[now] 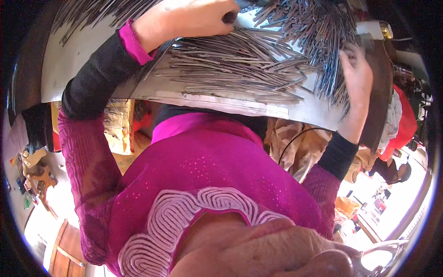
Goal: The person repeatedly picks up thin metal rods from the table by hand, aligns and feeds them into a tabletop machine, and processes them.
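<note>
Hundreds of thin grey metal rods (240, 64) lie heaped on a pale sheet-metal worktop (69, 69), most of them spread in a flat layer running roughly parallel across its middle, with a denser, bristling bundle (318, 37) fanned out toward the far right corner and another loose spray (87, 11) at the far left. The left hand (184, 18) rests on the rods near the far edge of the worktop, fingers curled around a small dark object (230, 17) whose kind cannot be made out; its wrist shows a pink cuff (133, 44) over a black sleeve (97, 78). The right hand (357, 74) sits at the right edge of the worktop, palm turned toward the bristling bundle with fingers loosely spread and touching the rod ends, not closed around any of them. A long flat strip of metal (221, 101) lies along the near edge of the worktop, just in front of the rod layer. Below the near edge the view is filled by the person's magenta top (207, 161) with pale looped embroidery at the neckline. Beside the worktop on the right stands a dark brown wooden board (380, 92), with red cloth (406, 120) and crumpled tan fabric (300, 147) behind and below it. Under the left end of the worktop sits a yellowish bundle (117, 124), and a bright floor (50, 203) scattered with small objects shows at the lower left, next to a wooden panel (69, 251).
</note>
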The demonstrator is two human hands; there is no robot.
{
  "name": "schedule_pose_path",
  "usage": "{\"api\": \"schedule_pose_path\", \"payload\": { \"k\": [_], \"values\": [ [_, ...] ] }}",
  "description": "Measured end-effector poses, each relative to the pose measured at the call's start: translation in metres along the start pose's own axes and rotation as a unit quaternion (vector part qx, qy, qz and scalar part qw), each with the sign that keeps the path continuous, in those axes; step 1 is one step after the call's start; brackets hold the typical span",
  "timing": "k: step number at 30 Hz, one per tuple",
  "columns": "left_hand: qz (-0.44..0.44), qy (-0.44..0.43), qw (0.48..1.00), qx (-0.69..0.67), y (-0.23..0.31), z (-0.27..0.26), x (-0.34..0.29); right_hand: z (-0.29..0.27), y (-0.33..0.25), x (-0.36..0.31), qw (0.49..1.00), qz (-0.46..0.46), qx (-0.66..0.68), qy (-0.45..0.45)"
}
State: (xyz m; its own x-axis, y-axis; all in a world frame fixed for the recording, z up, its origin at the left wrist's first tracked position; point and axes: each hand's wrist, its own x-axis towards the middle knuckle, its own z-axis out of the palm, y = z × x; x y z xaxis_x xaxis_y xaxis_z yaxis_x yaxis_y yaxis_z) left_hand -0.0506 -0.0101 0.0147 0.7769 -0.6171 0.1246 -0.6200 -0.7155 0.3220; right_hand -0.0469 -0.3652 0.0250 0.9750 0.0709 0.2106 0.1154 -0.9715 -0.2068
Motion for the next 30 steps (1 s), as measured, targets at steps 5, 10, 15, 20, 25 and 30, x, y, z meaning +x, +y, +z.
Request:
{"api": "schedule_pose_path", "payload": {
  "k": [5,10,15,20,25,30],
  "values": [
    [-0.029,-0.027,0.999,-0.037,0.0,-0.003,0.003,0.025,-0.067,-0.001,0.98,-0.163,0.102,-0.058],
    [-0.031,-0.01,0.998,-0.049,-0.003,0.0,0.004,0.044,-0.102,0.012,0.955,-0.295,0.019,-0.028],
    [-0.033,0.023,0.998,-0.056,-0.012,0.002,0.003,0.052,-0.109,0.021,0.937,-0.343,-0.062,-0.034],
    [-0.011,0.019,0.986,-0.167,-0.025,0.004,0.009,0.064,-0.096,0.02,0.929,-0.371,0.01,-0.001],
    [-0.02,0.044,0.975,-0.216,-0.029,0.005,0.014,0.062,-0.098,0.016,0.937,-0.343,0.056,0.025],
    [-0.041,0.041,0.951,-0.305,-0.052,0.019,0.013,0.055,-0.095,0.013,0.956,-0.25,0.152,-0.019]
  ]
}}
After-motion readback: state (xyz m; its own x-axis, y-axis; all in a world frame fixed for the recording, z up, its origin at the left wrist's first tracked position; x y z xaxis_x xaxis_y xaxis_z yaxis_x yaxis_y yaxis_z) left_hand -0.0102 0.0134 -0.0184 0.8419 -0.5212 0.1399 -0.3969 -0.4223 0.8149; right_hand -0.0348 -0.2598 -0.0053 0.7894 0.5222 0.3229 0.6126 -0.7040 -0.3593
